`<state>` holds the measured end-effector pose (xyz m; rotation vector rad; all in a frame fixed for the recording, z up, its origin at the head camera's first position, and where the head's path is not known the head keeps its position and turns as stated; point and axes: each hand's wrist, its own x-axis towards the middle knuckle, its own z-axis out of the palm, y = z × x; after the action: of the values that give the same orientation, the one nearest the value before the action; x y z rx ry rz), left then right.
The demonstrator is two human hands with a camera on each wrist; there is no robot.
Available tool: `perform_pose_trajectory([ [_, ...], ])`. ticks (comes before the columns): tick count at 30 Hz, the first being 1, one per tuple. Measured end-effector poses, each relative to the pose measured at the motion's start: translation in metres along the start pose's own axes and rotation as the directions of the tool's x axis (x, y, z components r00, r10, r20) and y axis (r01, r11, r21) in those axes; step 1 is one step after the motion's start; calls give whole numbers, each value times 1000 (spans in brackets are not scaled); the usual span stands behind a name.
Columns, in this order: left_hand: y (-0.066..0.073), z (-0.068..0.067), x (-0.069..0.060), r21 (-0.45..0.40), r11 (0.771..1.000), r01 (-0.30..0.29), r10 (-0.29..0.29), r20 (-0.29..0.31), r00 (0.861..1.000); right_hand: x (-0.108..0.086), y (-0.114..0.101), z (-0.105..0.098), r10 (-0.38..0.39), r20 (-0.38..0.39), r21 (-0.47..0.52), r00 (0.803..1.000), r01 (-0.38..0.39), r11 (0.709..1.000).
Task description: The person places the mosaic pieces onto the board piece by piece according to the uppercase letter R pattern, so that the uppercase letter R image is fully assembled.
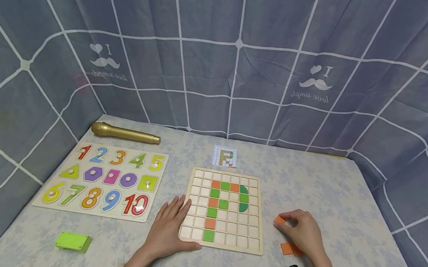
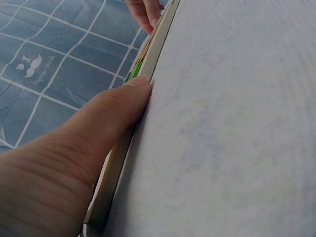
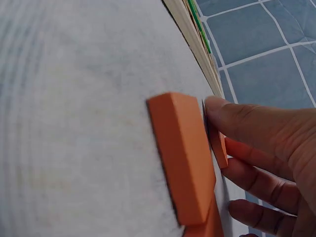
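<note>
A wooden grid board (image 1: 194, 223) lies flat, with green and orange tiles set in some squares of its left column, top row and right side. My left hand (image 1: 169, 230) rests along the board's lower left corner with fingers spread; in the left wrist view the thumb (image 2: 118, 103) touches the board's edge. To the right of the board, my right hand (image 1: 302, 232) pinches an orange tile (image 1: 279, 220) between thumb and fingers. Nearer the wrist, more orange tiles (image 1: 286, 248) lie on the table, one partly over another in the right wrist view.
A small pattern card (image 1: 225, 157) lies behind the board. On the left are a number-and-shape puzzle board (image 1: 102, 184), a gold microphone (image 1: 125, 133) and a bright green block (image 1: 73, 242). A grey-blue gridded curtain (image 1: 206, 68) surrounds the table.
</note>
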<state>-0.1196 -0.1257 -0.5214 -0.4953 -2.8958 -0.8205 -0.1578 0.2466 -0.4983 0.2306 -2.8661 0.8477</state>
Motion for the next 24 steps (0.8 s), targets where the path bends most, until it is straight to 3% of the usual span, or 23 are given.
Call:
perform_pose_trajectory([
  [16,1,1,0,1,1000,1,-1,2,1000,1,-8,1,13,37,107,999,-17,994],
  [24,0,1,1,14,1000,3,-3,-1,1000,20,-34,11,21,68,294,997,-40,955],
])
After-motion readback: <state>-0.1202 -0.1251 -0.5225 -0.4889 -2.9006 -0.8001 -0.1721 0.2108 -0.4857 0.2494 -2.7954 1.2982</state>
